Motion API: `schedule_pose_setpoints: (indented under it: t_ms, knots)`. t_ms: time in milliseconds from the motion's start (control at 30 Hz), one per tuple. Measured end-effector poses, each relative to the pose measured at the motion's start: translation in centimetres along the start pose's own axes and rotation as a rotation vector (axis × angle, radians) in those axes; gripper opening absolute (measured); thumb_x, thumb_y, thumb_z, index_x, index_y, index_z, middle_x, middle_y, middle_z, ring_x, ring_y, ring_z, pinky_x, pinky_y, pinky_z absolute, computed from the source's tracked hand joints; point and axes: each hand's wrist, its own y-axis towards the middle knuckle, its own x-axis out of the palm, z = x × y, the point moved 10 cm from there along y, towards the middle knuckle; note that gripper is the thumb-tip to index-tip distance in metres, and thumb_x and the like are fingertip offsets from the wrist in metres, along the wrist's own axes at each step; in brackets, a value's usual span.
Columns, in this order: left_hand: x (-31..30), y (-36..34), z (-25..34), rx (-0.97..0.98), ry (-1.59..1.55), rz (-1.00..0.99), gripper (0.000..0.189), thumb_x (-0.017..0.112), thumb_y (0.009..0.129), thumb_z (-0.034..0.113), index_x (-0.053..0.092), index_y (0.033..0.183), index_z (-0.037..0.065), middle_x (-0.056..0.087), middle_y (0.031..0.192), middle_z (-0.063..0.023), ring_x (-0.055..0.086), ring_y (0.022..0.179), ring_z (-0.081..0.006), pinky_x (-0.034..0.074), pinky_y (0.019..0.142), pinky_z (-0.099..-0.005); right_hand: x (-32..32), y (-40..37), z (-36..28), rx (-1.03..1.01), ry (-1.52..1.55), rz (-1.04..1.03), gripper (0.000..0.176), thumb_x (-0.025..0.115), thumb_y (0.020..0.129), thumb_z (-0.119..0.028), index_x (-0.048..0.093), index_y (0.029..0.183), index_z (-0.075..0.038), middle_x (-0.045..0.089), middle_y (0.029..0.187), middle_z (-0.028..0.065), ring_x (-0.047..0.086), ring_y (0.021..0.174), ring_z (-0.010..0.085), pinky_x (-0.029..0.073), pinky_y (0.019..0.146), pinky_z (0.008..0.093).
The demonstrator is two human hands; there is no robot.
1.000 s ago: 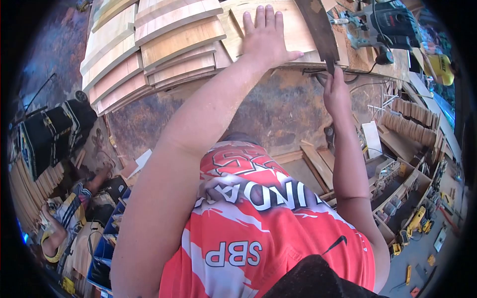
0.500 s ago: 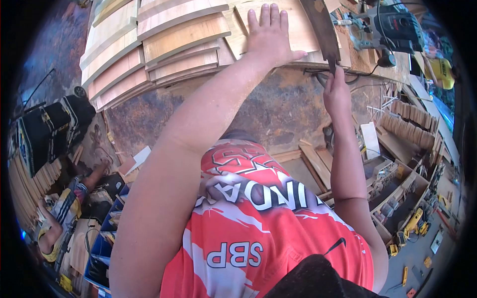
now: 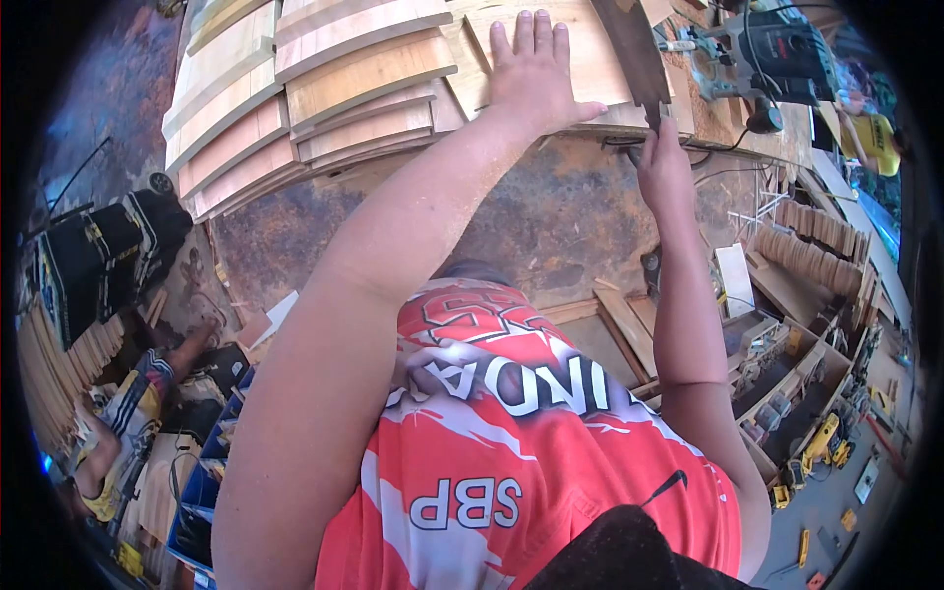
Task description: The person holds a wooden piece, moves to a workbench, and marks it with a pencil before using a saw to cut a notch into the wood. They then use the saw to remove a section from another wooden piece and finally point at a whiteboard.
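My left hand [image 3: 536, 84] lies flat with fingers spread on a pale wooden board [image 3: 600, 74], thumb pointing right near the board's front edge. In my right hand [image 3: 665, 162] is the handle end of a dark-bladed handsaw [image 3: 637, 59]. The blade runs away from me along the board's right side, its far end cut off by the top of the view. My fingers hide most of the handle. Left of my left hand, overlapping wooden panels [image 3: 369, 74] are stacked in rows on the bench.
A router [image 3: 777, 59] with a cable stands right of the saw among sawdust. Black tool cases [image 3: 103, 251] and a seated person [image 3: 123, 423] are at left. Another person in yellow [image 3: 873, 143] is far right. A compartmented wooden box [image 3: 787, 393] and yellow tools [image 3: 821, 447] lie lower right.
My right hand has moved slightly forward, away from me, with the saw. My left hand stays in place on the board. The person at far right has shifted a little.
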Motion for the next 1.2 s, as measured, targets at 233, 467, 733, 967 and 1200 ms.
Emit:
schedule_pose_setpoints:
  t_ms: [233,467,733,967,1200]
  knots:
    - [2.6,0.2,-0.4,0.020,-0.083,-0.060,0.108,0.046,0.080,0.077,0.018,0.151,0.000,0.016,0.156,-0.0220,0.006,0.147,-0.0354,0.002,0.115,-0.0574,-0.5,-2.3,1.1,-0.045,0.063,0.004,0.016,0.044,0.098,-0.019,0.041,0.108,-0.006,0.061,0.080,0.0323,0.058,0.079,0.0522,0.042,0.066,0.0601]
    - [3.5,0.6,-0.2,0.027,-0.086,0.011,0.109,0.047,0.080,0.077,0.017,0.151,0.000,0.016,0.157,-0.0215,0.007,0.147,-0.0348,0.003,0.115,-0.0573,0.4,1.2,0.0,-0.031,-0.013,0.006,0.017,0.043,0.098,-0.019,0.042,0.109,-0.006,0.061,0.081,0.0316,0.058,0.080,0.0513,0.042,0.066,0.0590]
    - [3.3,0.6,-0.2,0.028,-0.070,0.048,0.107,0.045,0.080,0.077,0.020,0.150,0.000,0.019,0.155,-0.0226,0.010,0.147,-0.0348,0.003,0.116,-0.0560,-1.1,-2.0,0.9,-0.065,0.139,0.003,0.021,0.043,0.098,-0.018,0.044,0.116,-0.007,0.061,0.082,0.0315,0.058,0.079,0.0508,0.041,0.065,0.0581]
    - [3.5,0.6,-0.1,0.035,-0.067,0.018,0.107,0.045,0.080,0.077,0.019,0.150,0.000,0.017,0.156,-0.0224,0.009,0.147,-0.0348,0.003,0.116,-0.0561,-0.6,-1.0,-0.3,-0.036,0.070,0.008,0.020,0.043,0.098,-0.017,0.042,0.115,-0.008,0.061,0.079,0.0307,0.058,0.076,0.0511,0.042,0.064,0.0587]
    - [3.7,0.7,-0.2,0.034,-0.078,0.024,0.107,0.047,0.080,0.075,0.019,0.150,0.000,0.017,0.156,-0.0216,0.009,0.147,-0.0353,0.003,0.115,-0.0578,-0.3,-1.0,0.2,-0.027,0.034,0.011,0.017,0.044,0.098,-0.019,0.042,0.109,-0.007,0.061,0.075,0.0309,0.058,0.076,0.0513,0.042,0.063,0.0594]
